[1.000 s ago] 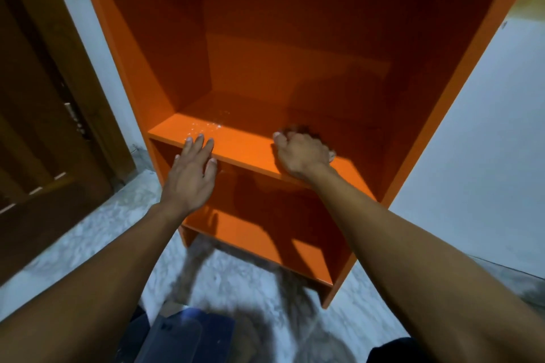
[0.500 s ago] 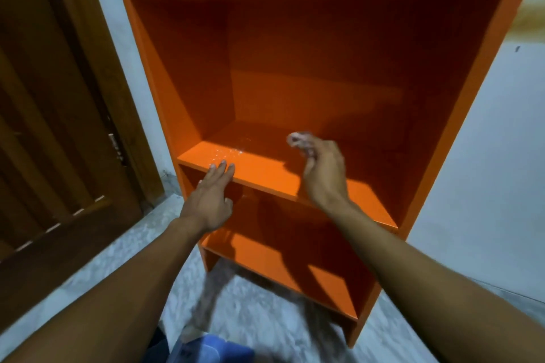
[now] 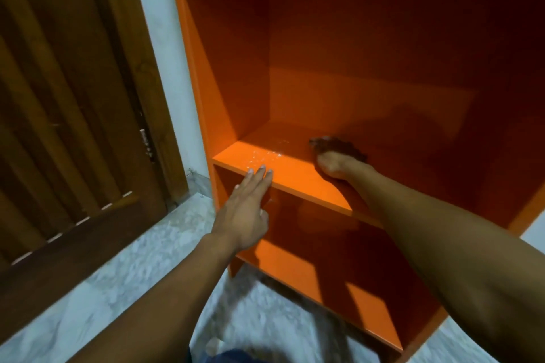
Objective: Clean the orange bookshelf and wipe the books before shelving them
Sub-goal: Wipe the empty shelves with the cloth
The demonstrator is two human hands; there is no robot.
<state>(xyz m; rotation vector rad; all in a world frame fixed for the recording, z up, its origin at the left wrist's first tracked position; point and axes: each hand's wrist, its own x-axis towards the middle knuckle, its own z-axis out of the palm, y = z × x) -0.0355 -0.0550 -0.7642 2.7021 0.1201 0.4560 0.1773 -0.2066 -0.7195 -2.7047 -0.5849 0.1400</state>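
- The left hand, grip spread flat, touches the front edge of the glossy orange wooden bookshelf.
- The right hand reaches deeper onto the same shelf; its grip is blurred and cannot be told.

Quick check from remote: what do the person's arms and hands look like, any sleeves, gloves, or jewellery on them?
Both forearms are bare up to the frame edge, no sleeves showing. The left hand has no glove, ring or watch visible. The right hand sits in shadow, so rings there cannot be ruled out.

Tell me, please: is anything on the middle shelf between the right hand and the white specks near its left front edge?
Nothing visible. The right hand rests deep on the shelf; bare orange surface separates it from the specks. The left hand only touches the front edge.
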